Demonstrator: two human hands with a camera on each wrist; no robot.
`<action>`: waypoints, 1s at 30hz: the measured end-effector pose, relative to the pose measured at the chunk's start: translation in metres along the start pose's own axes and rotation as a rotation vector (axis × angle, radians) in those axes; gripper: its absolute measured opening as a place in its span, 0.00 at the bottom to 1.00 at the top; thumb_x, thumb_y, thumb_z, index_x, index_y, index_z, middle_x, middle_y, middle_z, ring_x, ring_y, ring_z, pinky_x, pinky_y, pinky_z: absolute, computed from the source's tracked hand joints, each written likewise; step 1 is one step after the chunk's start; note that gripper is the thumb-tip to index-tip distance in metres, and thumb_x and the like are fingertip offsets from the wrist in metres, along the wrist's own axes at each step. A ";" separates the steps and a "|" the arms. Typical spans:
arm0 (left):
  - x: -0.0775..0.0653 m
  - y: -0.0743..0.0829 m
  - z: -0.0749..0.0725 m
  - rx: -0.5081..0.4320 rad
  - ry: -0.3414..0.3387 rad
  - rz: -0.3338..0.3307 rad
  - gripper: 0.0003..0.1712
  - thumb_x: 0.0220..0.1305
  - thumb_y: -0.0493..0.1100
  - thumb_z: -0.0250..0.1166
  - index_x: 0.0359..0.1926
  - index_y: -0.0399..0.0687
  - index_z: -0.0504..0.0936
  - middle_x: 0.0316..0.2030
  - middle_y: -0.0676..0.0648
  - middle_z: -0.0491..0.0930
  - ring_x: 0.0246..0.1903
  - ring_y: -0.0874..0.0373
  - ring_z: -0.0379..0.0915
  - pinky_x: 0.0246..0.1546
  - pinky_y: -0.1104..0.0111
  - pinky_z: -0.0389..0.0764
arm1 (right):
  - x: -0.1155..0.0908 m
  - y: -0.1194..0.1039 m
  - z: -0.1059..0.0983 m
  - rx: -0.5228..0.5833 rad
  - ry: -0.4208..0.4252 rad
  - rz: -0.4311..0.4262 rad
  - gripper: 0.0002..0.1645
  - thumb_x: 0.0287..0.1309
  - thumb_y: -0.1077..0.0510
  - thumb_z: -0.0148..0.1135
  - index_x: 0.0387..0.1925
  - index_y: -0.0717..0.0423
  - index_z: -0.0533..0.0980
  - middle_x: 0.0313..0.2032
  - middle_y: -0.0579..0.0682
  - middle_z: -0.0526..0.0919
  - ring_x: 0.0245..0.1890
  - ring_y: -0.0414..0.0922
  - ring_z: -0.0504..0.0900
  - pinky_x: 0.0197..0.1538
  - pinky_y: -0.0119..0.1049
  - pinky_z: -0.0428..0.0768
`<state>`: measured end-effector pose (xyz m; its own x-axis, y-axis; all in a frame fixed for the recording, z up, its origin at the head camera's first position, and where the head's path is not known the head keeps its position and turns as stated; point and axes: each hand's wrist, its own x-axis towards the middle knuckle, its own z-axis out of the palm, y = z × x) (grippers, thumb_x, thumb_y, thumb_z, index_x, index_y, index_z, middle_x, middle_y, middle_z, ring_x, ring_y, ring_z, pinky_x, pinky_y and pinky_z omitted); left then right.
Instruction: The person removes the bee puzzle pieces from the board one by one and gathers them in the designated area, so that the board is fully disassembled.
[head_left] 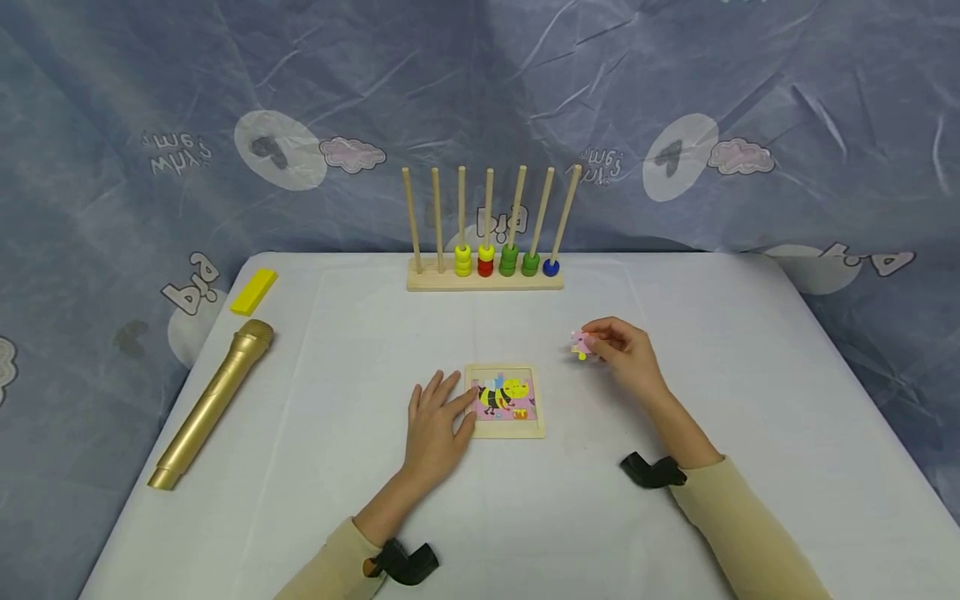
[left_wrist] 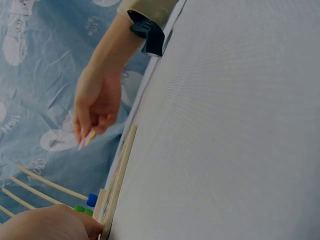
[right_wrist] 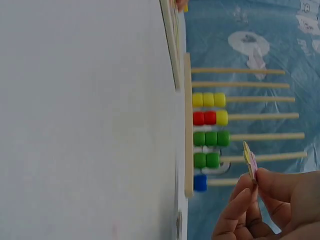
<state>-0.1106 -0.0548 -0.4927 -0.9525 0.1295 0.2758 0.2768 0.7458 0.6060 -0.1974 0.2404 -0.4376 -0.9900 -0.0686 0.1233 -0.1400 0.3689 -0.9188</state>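
Sleeves [head_left: 742, 521] (beige), left hand [head_left: 435, 429] on puzzle [head_left: 508, 402], right hand [head_left: 630, 358] pinching piece [head_left: 579, 343]

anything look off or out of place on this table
Mostly fine. On the bead rack, a yellow bead sits on top of red beads, the only mixed-colour stack there. One puzzle piece is away from the puzzle, but the right hand is holding it. Nothing looks spilled.
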 end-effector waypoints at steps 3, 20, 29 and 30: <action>0.000 0.000 -0.001 0.002 -0.003 -0.002 0.20 0.62 0.41 0.66 0.56 0.49 0.83 0.66 0.40 0.71 0.72 0.41 0.55 0.69 0.40 0.47 | 0.003 0.008 -0.028 -0.015 0.083 0.043 0.15 0.64 0.63 0.60 0.49 0.71 0.76 0.31 0.38 0.80 0.28 0.34 0.77 0.32 0.26 0.79; -0.001 0.000 -0.002 0.001 -0.004 -0.002 0.20 0.62 0.42 0.66 0.56 0.49 0.83 0.66 0.40 0.71 0.71 0.41 0.56 0.69 0.39 0.48 | 0.018 0.035 -0.101 -0.233 0.102 0.264 0.20 0.68 0.57 0.57 0.55 0.66 0.74 0.29 0.35 0.75 0.29 0.34 0.74 0.32 0.26 0.75; -0.002 0.000 0.000 0.007 -0.001 0.001 0.20 0.61 0.42 0.66 0.56 0.49 0.83 0.66 0.40 0.71 0.71 0.41 0.56 0.69 0.40 0.48 | 0.026 0.046 -0.100 -0.298 0.029 0.250 0.18 0.65 0.60 0.59 0.52 0.69 0.75 0.26 0.40 0.77 0.26 0.32 0.75 0.29 0.25 0.75; -0.002 0.000 0.000 0.008 0.000 0.002 0.20 0.61 0.42 0.66 0.56 0.49 0.83 0.66 0.40 0.71 0.71 0.41 0.56 0.69 0.40 0.48 | 0.026 0.047 -0.100 -0.310 0.030 0.246 0.18 0.65 0.60 0.59 0.51 0.69 0.75 0.27 0.41 0.77 0.26 0.31 0.76 0.29 0.25 0.76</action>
<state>-0.1091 -0.0549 -0.4930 -0.9520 0.1311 0.2765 0.2775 0.7506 0.5996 -0.2318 0.3487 -0.4401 -0.9940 0.0821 -0.0718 0.1076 0.6340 -0.7658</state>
